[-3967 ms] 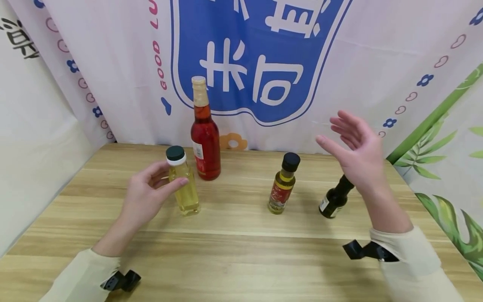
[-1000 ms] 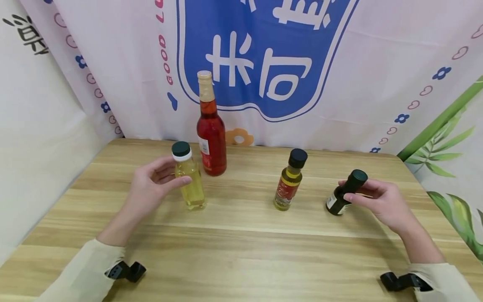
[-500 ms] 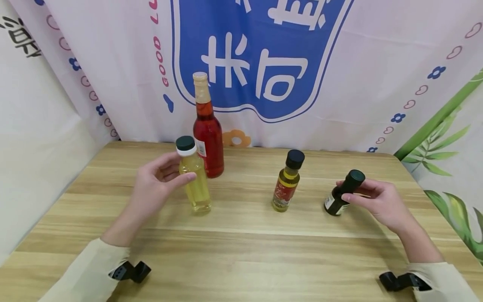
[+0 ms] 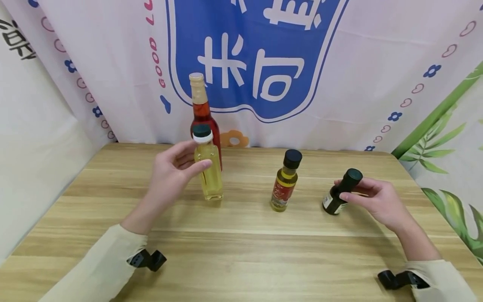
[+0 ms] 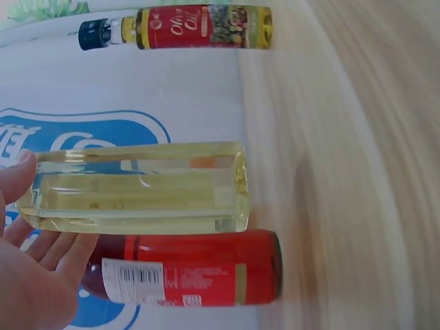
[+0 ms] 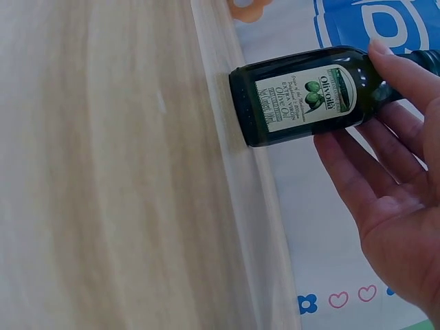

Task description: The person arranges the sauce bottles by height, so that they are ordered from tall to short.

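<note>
My left hand (image 4: 171, 170) grips a square clear bottle of pale yellow oil (image 4: 211, 176) below its dark green cap, thumb on the near side. In the left wrist view the base of this bottle hangs over the wooden tabletop. Close behind it is a tall red bottle (image 4: 216, 134) with a gold foil neck, partly covered. On the right, my right hand (image 4: 383, 203) pinches a small dark green olive oil bottle (image 4: 332, 201) by its upper part. The right wrist view shows that bottle's white label (image 6: 306, 100).
Between the two hands stands a small olive oil bottle (image 4: 284, 188) with a red label and black cap. The wooden table (image 4: 241, 260) ends at a white printed curtain (image 4: 358, 84) with a blue emblem. Black wrist cameras sit on both sleeves.
Since the oldest frame, my right hand has come down and taken hold of the dark bottle. My left hand has lifted the yellow oil bottle and carried it right, in front of the red one.
</note>
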Tool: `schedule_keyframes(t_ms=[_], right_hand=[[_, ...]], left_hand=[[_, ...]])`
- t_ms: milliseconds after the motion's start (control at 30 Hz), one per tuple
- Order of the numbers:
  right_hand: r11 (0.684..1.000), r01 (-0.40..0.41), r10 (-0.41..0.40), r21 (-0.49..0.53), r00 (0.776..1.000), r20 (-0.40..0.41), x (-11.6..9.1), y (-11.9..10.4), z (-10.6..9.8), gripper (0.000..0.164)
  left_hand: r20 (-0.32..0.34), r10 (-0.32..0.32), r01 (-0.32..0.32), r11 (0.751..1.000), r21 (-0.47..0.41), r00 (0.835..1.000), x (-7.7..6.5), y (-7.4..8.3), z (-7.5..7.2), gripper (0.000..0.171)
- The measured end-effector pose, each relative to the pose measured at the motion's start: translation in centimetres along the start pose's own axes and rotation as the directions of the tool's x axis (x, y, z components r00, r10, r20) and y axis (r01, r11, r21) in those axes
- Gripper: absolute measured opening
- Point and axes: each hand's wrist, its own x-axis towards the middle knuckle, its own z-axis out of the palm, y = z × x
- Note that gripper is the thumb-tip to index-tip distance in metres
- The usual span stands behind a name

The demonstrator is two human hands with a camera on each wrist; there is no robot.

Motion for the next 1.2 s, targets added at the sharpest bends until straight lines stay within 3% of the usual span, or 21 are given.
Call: schedule_keyframes(t_ms=[667, 1200], right_hand=[[1.0, 0.015, -0.015, 0.027, 1.0, -0.006, 0.1, 0.0, 0.2, 0.038], [1.0, 0.017, -0.016, 0.017, 1.0, -0.008, 0.1, 0.1, 0.1, 0.038]], left_hand=[[0.03, -0.025, 0.028, 0.994, -0.102, 0.999, 4.5, 1.1, 4.6, 0.054], [0.032, -0.078, 0.081, 0.989, -0.122, 0.996, 6.8, -0.4, 7.1, 0.057]])
